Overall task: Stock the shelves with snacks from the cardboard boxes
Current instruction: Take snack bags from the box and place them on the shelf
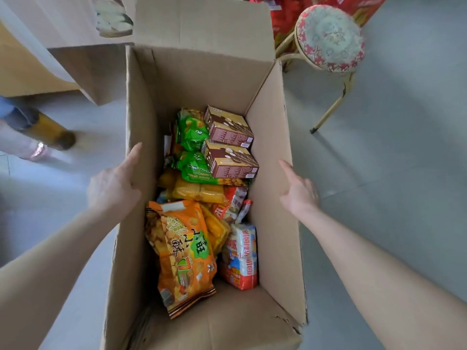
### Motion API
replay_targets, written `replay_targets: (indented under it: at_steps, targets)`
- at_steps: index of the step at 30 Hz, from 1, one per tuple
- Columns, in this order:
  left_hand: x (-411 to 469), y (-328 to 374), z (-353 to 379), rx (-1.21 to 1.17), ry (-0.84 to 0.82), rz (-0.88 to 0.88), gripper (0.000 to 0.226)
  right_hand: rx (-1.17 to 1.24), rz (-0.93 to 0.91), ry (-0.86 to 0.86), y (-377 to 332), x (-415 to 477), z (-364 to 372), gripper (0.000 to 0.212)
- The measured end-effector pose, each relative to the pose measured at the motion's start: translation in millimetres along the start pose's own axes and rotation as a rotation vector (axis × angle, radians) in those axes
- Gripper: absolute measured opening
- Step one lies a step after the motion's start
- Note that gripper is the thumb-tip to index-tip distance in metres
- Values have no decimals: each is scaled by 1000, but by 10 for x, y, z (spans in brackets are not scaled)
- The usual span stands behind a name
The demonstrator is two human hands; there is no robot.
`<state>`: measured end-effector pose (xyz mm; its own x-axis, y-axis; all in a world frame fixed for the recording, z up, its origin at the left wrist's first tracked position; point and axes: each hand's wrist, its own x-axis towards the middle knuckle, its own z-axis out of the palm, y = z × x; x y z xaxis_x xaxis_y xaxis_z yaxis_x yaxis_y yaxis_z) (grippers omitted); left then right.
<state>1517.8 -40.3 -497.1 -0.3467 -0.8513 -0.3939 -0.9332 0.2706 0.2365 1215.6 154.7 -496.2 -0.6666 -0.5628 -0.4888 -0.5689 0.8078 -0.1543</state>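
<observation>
An open tall cardboard box (202,79) stands on the floor below me. Inside lie snacks: a big orange bag (179,251) at the near end, a white and red pack (241,256) beside it, yellow packs (199,192) in the middle, green bags (192,132) and two brown cartons (228,127) at the far end. My left hand (113,185) rests against the outside of the box's left wall, thumb along the rim. My right hand (299,195) presses the outside of the right wall, thumb pointing up. Most of the fingers of both hands are hidden behind the walls.
A second cardboard box (83,69) stands at the far left, touching the first. A round padded stool (329,37) is at the far right, with red packages (283,18) behind it. Another person's feet (48,137) are at the left on the grey floor.
</observation>
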Motion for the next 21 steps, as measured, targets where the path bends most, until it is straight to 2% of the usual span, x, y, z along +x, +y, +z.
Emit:
replay_targets:
  at_steps: [10, 18, 21]
  targets:
    - [-466, 1213, -50, 83, -80, 243, 99, 128, 251, 94, 1453, -822, -347, 84]
    - [-1003, 2976, -667, 196, -72, 432, 94, 228, 397, 150, 2572, -1517, -1569, 84]
    - [-1186, 3667, -917, 158, -64, 497, 91, 246, 454, 190, 2986, -1725, -2081, 84]
